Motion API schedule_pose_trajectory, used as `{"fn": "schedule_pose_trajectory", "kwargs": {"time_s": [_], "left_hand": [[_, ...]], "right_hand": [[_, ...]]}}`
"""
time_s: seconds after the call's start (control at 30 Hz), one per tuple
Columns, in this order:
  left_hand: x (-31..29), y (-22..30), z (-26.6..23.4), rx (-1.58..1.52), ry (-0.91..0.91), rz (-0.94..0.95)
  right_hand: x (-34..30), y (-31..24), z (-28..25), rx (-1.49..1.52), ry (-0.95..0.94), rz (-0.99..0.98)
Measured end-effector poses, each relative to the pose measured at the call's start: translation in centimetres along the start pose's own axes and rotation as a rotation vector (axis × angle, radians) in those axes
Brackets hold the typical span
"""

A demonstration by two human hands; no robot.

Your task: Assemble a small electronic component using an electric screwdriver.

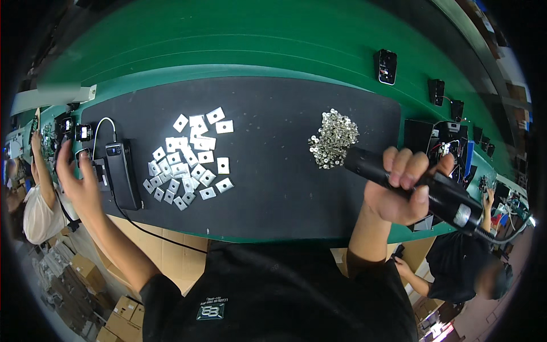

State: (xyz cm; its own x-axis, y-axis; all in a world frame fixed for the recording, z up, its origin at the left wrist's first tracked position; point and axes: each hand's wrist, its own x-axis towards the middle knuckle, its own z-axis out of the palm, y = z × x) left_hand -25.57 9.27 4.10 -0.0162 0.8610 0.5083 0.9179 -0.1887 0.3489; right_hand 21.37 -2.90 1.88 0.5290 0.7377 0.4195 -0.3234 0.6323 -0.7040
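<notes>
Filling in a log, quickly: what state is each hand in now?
Left hand: open, fingers apart, beside the black rectangular device; nothing visibly gripped.
Right hand: closed, holding the black cylindrical tool.

Head view: left lens of a head-worn pair, upright, looking down
Mat (273, 199): below, centred, near
Right hand (404, 191): nearer the lens than the mat
Left hand (82, 185): toward the left rim
Green surface (273, 45): beyond, bent by the fisheye

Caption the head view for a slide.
Right hand gripping a black tool near piled screws, metal plates scattered on the left of the mat, left hand open beside a black device.
</notes>
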Motion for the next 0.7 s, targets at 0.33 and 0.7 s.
{"fn": "schedule_pose_trajectory", "kwargs": {"time_s": [0.33,0.7], "left_hand": [[-6.3,16.4,7.5,-0.291,-0.311,0.19],[-4.9,17.3,10.6,-0.199,-0.459,0.349]], "right_hand": [[0.5,2.5,0.8,-0.051,-0.025,0.051],[0.5,-0.5,0.2,0.197,-0.076,0.043]]}}
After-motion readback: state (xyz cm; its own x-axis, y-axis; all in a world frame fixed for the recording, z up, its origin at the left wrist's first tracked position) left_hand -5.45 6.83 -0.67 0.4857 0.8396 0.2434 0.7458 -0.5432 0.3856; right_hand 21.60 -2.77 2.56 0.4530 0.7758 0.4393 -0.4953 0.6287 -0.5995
